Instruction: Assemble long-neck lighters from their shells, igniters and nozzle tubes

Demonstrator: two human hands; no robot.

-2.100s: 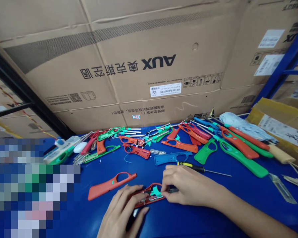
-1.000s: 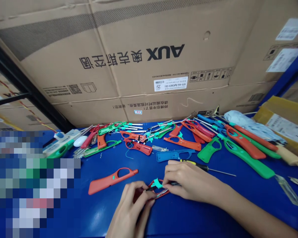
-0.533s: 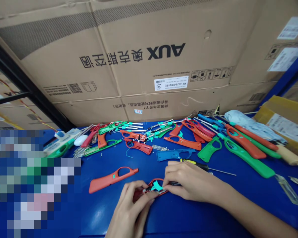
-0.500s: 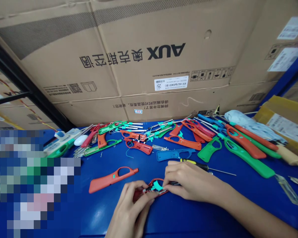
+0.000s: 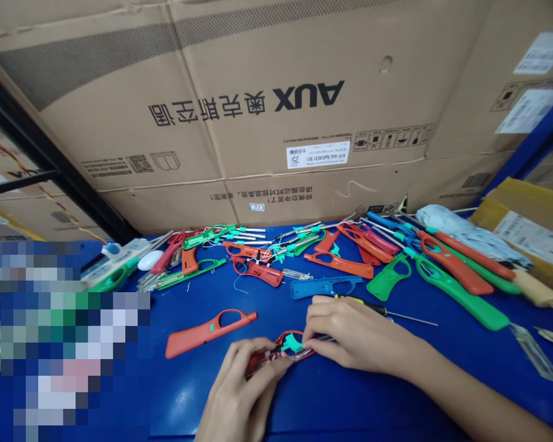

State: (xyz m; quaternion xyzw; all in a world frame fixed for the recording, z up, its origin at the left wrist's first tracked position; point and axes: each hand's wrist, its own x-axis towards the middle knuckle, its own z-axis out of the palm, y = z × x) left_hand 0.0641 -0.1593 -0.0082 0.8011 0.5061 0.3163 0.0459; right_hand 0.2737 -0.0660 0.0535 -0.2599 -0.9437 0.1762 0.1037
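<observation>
The left hand [image 5: 239, 393] and the right hand [image 5: 350, 334] are both closed on a red lighter shell [image 5: 260, 363], which they hold just above the blue bench [image 5: 179, 399]. Since the picture just before, the shell has tipped a bit more on a slant, and the left hand has moved a little lower on it. The things around it look about the same.

The left hand comes up from the bottom of the view and curls over the left end of the shell. The right arm [image 5: 465, 393] reaches in from the right, and the right hand pinches the other end, just beside a teal clip [image 5: 292, 344]. A thin dark bit [image 5: 325, 338] shows by the right hand, but it is too small to tell what it is.

To the left of the red lighter shell lies an orange-red lighter shell [image 5: 211, 333] with nothing in it. Past the shell, near the right hand, is a screwdriver [image 5: 364, 305] with a yellow and black handle. A blue lighter shell [image 5: 325, 287] lies just past that. Farther back, many more lighter parts [image 5: 258, 258] lie in a messy row in front of a big AUX cardboard box [image 5: 258, 104].
</observation>
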